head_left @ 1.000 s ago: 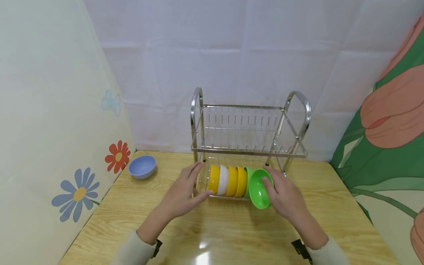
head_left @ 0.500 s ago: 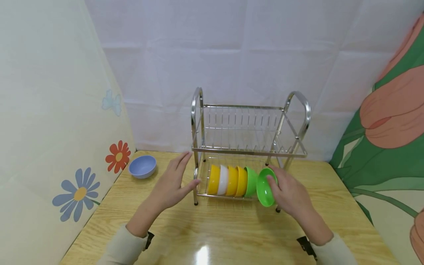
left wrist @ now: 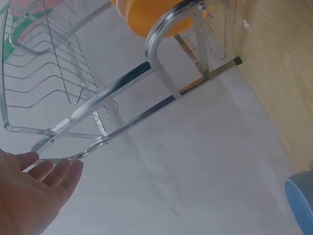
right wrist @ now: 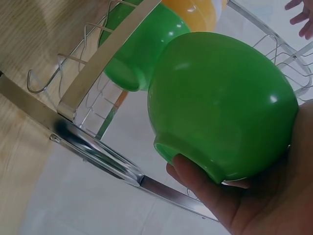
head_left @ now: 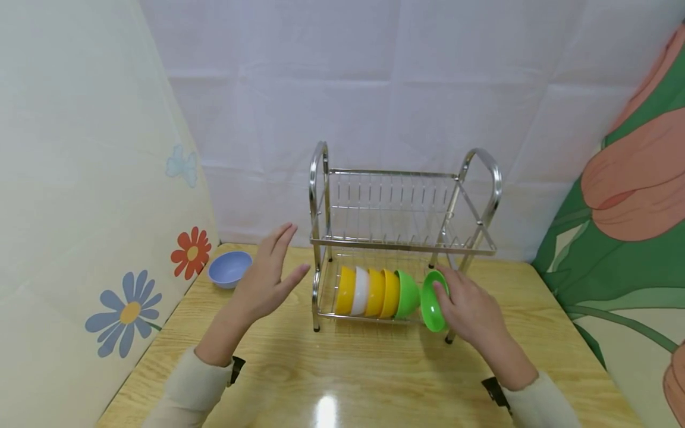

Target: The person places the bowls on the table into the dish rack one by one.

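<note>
My right hand grips a green bowl at the right end of the rack's lower tier; the bowl is tilted on its side, and the right wrist view shows my thumb near its foot ring. Left of it in the head view, another green bowl stands on edge in the lower tier. Yellow bowls and a white bowl stand in line beside it. My left hand is held in the air left of the rack, fingers extended, touching nothing in the head view.
The two-tier metal dish rack stands against a white cloth backdrop. A blue bowl sits upright at the back left of the wooden table. Patterned cloths hang at both sides.
My left hand has moved left and up, away from the row of bowls. The right hand has shifted the held green bowl rightward, opening a gap beside the other green bowl.
</note>
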A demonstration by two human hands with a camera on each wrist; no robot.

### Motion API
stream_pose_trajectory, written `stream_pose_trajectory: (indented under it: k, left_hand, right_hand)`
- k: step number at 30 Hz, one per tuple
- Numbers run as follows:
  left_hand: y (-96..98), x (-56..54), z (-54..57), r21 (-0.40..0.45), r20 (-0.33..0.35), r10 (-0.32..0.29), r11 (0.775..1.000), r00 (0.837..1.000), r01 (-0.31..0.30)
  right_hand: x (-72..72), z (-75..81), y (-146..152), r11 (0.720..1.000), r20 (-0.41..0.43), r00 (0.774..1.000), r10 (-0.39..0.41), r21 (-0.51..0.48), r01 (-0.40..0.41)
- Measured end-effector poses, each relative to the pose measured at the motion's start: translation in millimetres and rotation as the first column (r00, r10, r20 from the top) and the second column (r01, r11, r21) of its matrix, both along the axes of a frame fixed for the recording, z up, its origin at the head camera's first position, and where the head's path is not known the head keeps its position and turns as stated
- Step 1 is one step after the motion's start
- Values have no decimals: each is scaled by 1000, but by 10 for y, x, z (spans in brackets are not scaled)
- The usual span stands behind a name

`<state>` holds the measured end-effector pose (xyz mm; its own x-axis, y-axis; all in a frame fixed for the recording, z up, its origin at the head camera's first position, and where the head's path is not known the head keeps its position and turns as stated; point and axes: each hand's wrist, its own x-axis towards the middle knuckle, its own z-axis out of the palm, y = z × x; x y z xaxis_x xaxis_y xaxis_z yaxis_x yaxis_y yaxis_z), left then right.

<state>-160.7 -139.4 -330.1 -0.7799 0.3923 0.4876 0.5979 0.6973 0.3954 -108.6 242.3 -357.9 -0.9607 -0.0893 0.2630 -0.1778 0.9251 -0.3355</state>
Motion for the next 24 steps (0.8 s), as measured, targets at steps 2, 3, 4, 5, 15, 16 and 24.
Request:
stream_pose_trajectory:
  k: [2,3,4,5,15,16,24]
  left_hand:
    - [-4,-12,38,6,-2,0,1000,1000,0]
    - [-3,-18,59,10,-3,-1,1000,1000,1]
    - [-3,-24,75,13,-4,-2,1000,1000,3]
    - [-2,-30,89,12,-7,-1,1000,1000,1]
    - [45,-150,292,41,-55,-33,999,998,35]
    - [55,-170,320,43,-64,-37,998,997,40]
    - [177,-311,566,60,-142,-56,996,988,65]
  right_hand:
    - [-14,-8,0,1000,9,1000,-7,7,7]
    - [-22,-13,2,1000,14,1000,-10,11,10]
    - [-29,-20,4,1000,18,1000,-14,16,14]
    - [-37,-28,7,1000,22,1000,-18,20,17]
    - [-116,-93,17,999,66,998,-26,43,23]
    - [-128,-101,16,999,68,997,-25,44,22]
    - [-211,-148,-9,998,76,997,-23,60,19]
